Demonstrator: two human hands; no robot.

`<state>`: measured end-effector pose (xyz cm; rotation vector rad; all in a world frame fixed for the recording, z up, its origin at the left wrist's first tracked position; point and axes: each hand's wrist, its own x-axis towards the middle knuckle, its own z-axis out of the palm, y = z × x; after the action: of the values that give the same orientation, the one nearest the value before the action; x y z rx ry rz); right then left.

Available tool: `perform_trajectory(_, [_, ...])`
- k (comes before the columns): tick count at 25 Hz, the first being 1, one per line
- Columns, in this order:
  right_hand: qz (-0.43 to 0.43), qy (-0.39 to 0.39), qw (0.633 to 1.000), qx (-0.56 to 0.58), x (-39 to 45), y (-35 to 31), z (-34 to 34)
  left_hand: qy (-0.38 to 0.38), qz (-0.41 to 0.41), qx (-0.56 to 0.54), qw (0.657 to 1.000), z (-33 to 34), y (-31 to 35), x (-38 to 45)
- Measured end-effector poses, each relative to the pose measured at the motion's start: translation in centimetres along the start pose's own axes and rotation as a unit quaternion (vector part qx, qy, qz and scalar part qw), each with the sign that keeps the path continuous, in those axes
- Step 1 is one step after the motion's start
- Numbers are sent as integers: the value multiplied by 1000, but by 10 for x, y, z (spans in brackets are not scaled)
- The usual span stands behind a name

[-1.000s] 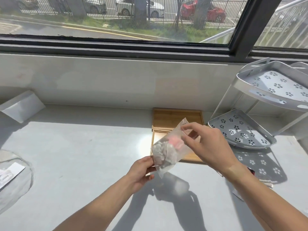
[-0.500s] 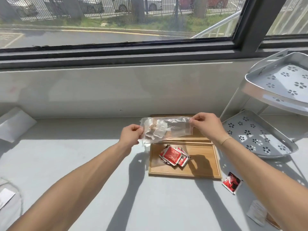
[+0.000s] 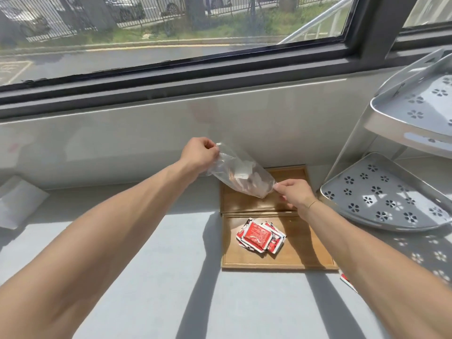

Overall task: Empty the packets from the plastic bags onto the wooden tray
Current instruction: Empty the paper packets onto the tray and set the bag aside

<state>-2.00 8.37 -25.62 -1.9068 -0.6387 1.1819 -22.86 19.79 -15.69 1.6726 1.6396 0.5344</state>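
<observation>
- Left hand (image 3: 199, 154): fingers pinched tight on the upper, closed end of a clear plastic bag (image 3: 241, 176), raised above the desk (image 3: 151, 277).
- Right hand (image 3: 294, 194): fingers pinched on the lower end of the same bag, low over the rear wooden tray (image 3: 291, 173).
- Plastic bag: slanted down from left hand to right, pale and brownish packets (image 3: 242, 178) bunched in its lower half; whether its mouth is open cannot be told.
- Front wooden tray (image 3: 305, 255): touching the rear tray, holding a loose pile of red sauce packets (image 3: 260, 237).
- Stray red packet (image 3: 347, 281): on the desk just off the front tray's right corner.
- Handling note, as judgement: lift the closed end higher, spread the mouth wide and keep it low within the tray rim, so that the packets slide out rather than scatter; a light shake may free any that cling.
- Desk: pale grey, sunlit, crossed by long arm shadows.
- Grey perforated corner rack (image 3: 381, 192): two tiers, right of the trays.
- White packet (image 3: 18, 201): far left, leaning at the wall.
- Window (image 3: 171, 33): above the sill, road, fence and parked cars outside.
</observation>
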Motion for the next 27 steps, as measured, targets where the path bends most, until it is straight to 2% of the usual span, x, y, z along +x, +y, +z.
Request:
perform_trajectory(8, [57, -34, 994, 85, -8, -4, 12, 4, 71, 94, 993, -11, 38, 5])
perform_trajectory(14, [55, -56, 990, 119, -15, -10, 19, 20, 127, 87, 988, -19, 54, -5])
perform_trajectory(22, [42, -44, 989, 131, -18, -12, 17, 28, 130, 115, 984, -28, 53, -8])
perform_trajectory(24, [50, -44, 985, 161, -21, -13, 12, 36, 131, 113, 984, -31, 50, -12])
perform_trajectory(27, [70, -91, 962, 246, -32, -13, 1, 37, 124, 102, 986, -37, 39, -24])
